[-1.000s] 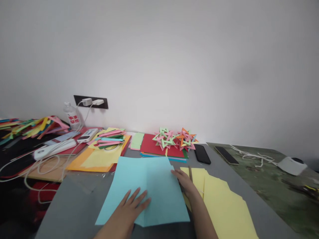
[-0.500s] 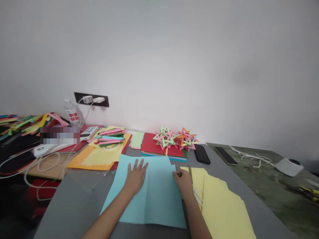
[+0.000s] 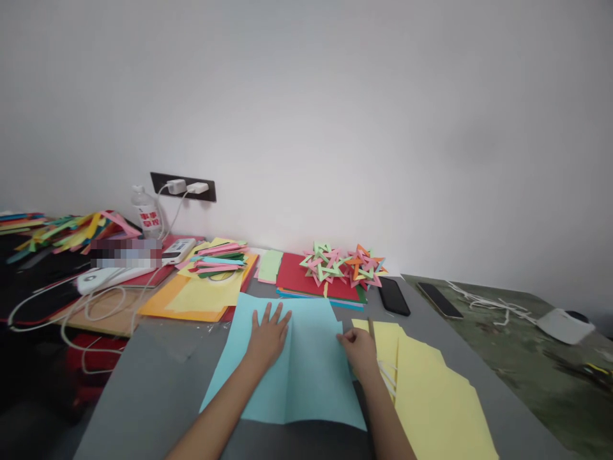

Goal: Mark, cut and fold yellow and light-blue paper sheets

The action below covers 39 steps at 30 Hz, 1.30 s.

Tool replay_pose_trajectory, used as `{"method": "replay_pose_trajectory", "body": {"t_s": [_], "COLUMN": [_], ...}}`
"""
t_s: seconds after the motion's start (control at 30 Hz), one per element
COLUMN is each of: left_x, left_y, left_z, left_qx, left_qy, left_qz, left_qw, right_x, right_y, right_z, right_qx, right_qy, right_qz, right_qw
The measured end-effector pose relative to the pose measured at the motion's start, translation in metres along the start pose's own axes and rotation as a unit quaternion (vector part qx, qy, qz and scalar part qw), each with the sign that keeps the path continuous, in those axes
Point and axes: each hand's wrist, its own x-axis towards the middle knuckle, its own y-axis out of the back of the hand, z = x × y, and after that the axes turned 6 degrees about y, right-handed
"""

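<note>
The left hand (image 3: 267, 335) lies flat, palm down and fingers spread, on the far left portion of the light blue sheet (image 3: 306, 377). It grasps nothing; it only presses the paper against the grey table (image 3: 158, 377).

The right hand (image 3: 360, 351) sits at the sheet's right edge, near the far corner, with fingers curled. The fingertips appear to pinch that edge, but the frame does not show clearly whether the paper is gripped or only touched.

A crease runs down the sheet between the two hands, from the far edge toward the person. The sheet's long axis follows the same line, away from the body. Most of the sheet extends from both hands back toward the person. The left hand is nearer the crease; the right hand is at the edge.

Just right of the right hand, touching or overlapping the blue sheet, lie yellow sheets (image 3: 431, 402). A thin pencil-like stick (image 3: 371, 328) rests just beyond the right hand. Farther off stand a red paper stack (image 3: 306, 284), woven paper stars (image 3: 342, 264) and a black phone (image 3: 394, 296).
</note>
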Motion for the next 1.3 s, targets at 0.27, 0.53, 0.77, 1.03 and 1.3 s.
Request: {"method": "replay_pose_trajectory", "body": {"t_s": [0.27, 0.53, 0.77, 1.03, 1.3], "left_x": [0.0007, 0.0035, 0.0039, 0.0048, 0.005], "left_y": [-0.0038, -0.0009, -0.0016, -0.0018, -0.001], "left_z": [0.0003, 0.0015, 0.0028, 0.0022, 0.0014], "left_qx": [0.006, 0.012, 0.012, 0.02, 0.034], "left_qy": [-0.006, -0.004, 0.003, -0.003, -0.016], "left_qz": [0.011, -0.023, -0.026, -0.025, -0.018], "left_qw": [1.0, 1.0, 1.0, 0.999, 0.999], "right_x": [0.0017, 0.0055, 0.0044, -0.0003, -0.0039], "right_y": [0.0007, -0.0017, -0.0015, -0.0011, 0.0015], "right_z": [0.0013, 0.0011, 0.0018, 0.0041, -0.0022], "right_qx": [0.028, -0.049, -0.051, -0.038, -0.052], "right_qy": [-0.006, 0.023, 0.01, 0.006, 0.002], "right_qz": [0.001, -0.001, -0.004, -0.015, -0.024], "right_qw": [1.0, 0.999, 0.999, 0.999, 0.998]}}
